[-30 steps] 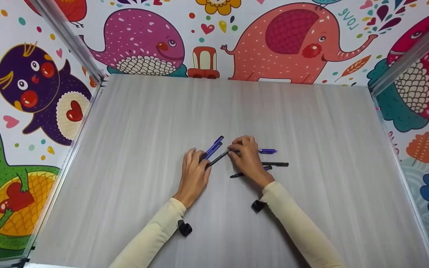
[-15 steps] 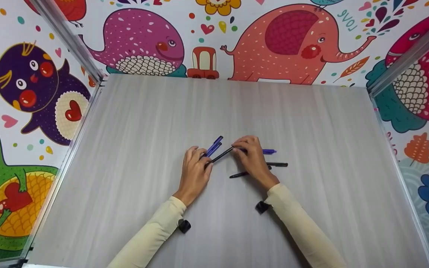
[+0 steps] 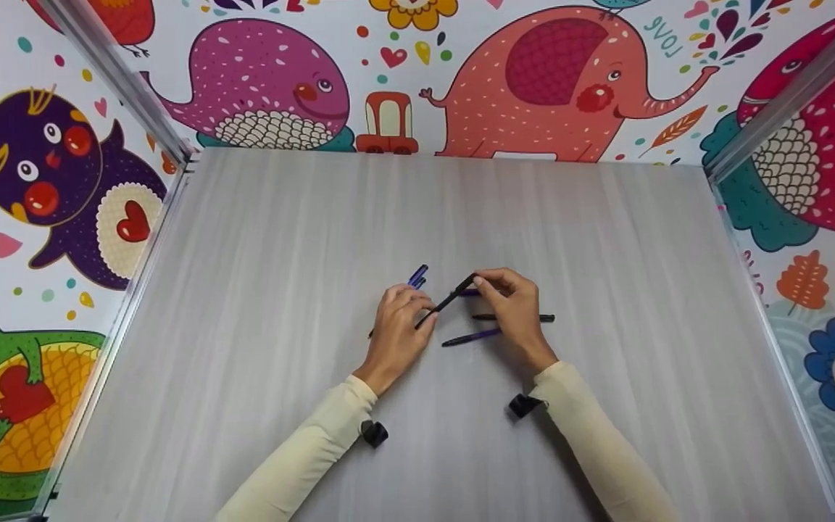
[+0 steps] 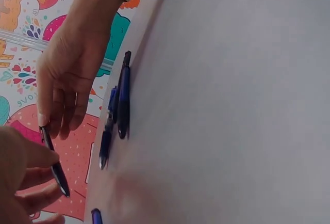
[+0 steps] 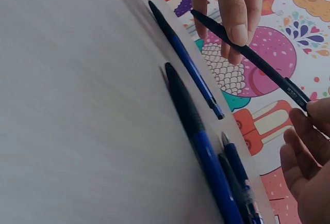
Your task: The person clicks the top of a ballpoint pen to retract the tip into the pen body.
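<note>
A slim black pen (image 3: 454,293) is held slantwise between both hands above the table. Near its tip, the left hand (image 3: 401,326) pinches it between thumb and fingers. The right hand (image 3: 517,304) pinches the opposite end, where a clip shows in the right wrist view on the pen (image 5: 258,63). Partly hidden behind the left hand lie blue pens (image 3: 419,275). Beneath and beside the right hand lie a blue pen with a black grip (image 3: 470,338), a black pen (image 3: 548,318) and a purple-blue pen (image 3: 470,292), the last mostly covered by the hand.
The pens lie on a pale wood-grain table (image 3: 316,217). Cartoon-printed walls (image 3: 403,65) stand at its back and sides, with metal posts (image 3: 787,109) at the back corners. A small black device (image 3: 374,433) hangs at each sleeve's cuff.
The black pen has been raised and more of it shows between the hands. The left hand has shifted right, towards the right hand, and the right hand has moved slightly right.
</note>
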`<state>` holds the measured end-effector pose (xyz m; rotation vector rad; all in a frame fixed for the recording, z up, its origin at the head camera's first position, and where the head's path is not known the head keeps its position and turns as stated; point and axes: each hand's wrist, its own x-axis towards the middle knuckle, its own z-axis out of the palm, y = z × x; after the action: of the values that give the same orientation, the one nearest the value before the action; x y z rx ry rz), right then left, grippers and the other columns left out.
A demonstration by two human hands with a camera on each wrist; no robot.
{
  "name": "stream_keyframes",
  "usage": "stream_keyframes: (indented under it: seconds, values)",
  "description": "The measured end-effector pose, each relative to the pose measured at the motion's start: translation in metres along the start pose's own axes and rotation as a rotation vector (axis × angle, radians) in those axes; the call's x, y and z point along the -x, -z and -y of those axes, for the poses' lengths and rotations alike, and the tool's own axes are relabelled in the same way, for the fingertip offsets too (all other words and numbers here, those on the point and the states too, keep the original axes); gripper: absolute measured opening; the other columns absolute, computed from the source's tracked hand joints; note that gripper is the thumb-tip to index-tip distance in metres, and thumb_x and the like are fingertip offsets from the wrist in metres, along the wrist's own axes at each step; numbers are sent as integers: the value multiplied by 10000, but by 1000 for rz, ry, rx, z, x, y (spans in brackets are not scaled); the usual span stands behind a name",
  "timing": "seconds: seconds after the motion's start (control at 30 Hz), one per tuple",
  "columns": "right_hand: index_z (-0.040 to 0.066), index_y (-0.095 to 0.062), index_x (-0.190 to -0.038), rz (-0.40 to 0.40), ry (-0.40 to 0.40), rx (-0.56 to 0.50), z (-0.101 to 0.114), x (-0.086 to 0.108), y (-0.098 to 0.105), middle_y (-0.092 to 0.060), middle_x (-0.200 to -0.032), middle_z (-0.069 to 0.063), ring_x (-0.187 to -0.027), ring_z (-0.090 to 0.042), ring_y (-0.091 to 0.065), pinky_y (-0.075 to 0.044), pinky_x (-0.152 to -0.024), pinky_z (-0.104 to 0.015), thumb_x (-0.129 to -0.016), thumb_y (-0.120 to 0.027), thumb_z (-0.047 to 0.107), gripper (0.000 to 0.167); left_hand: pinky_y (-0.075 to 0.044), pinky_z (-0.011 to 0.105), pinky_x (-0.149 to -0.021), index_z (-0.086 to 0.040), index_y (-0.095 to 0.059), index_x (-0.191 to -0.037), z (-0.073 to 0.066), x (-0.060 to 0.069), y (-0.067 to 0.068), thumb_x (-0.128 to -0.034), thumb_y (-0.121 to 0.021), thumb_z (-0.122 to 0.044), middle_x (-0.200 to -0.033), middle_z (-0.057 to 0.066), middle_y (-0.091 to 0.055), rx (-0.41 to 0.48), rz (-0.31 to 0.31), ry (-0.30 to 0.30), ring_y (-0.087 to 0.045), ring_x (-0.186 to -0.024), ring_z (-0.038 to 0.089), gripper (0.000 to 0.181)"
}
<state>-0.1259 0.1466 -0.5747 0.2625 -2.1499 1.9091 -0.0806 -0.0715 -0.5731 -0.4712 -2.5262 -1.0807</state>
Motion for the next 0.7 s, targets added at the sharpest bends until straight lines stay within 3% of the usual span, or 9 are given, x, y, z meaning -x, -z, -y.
stream_keyframes:
  seconds: [0.2,0.43,0.53,0.57,0.7]
  values:
    - [-110,-787,-1089,-30,34,-55,8,0,12,-793,-1003,-245,-875,-108,-761,-610,-796,-224,-977,-791,-59,123,-517,488,-1032,-53,-826,-1006,-11,-7,-8,-937,-874,-67,-984,50,-814,49,43,26,-692,-1038,271,86]
    - [-88,-793,-1133,-56,41,-41,18,-1,19,-806,-1002,-168,-862,-195,-773,-621,-762,-233,-999,-777,-33,145,-533,474,-947,-46,-840,-1037,-21,-13,-15,-964,-843,-70,-971,44,-811,204,101,102,-712,-980,241,77]
    - [-67,-803,-1136,-39,48,-29,22,-2,22,-807,-1033,-170,-898,-244,-783,-627,-778,-243,-1011,-769,-21,137,-536,488,-945,-30,-850,-1041,-24,-15,-17,-964,-835,-68,-973,48,-819,254,110,121,-725,-989,247,87]
    - [-61,-805,-1142,-27,53,-21,24,-3,24,-806,-1048,-173,-918,-255,-785,-630,-784,-250,-1015,-767,-16,140,-540,467,-950,-45,-857,-1045,-18,-15,-23,-977,-834,-108,-980,36,-823,270,104,113,-728,-995,237,95]
    - [-69,-791,-1172,52,68,10,33,-5,30,-803,-1108,-174,-1006,-240,-785,-637,-822,-266,-1035,-747,-2,159,-559,465,-972,-41,-862,-1061,-21,-16,-24,-981,-824,-106,-1013,35,-832,339,129,154,-747,-1023,232,109]
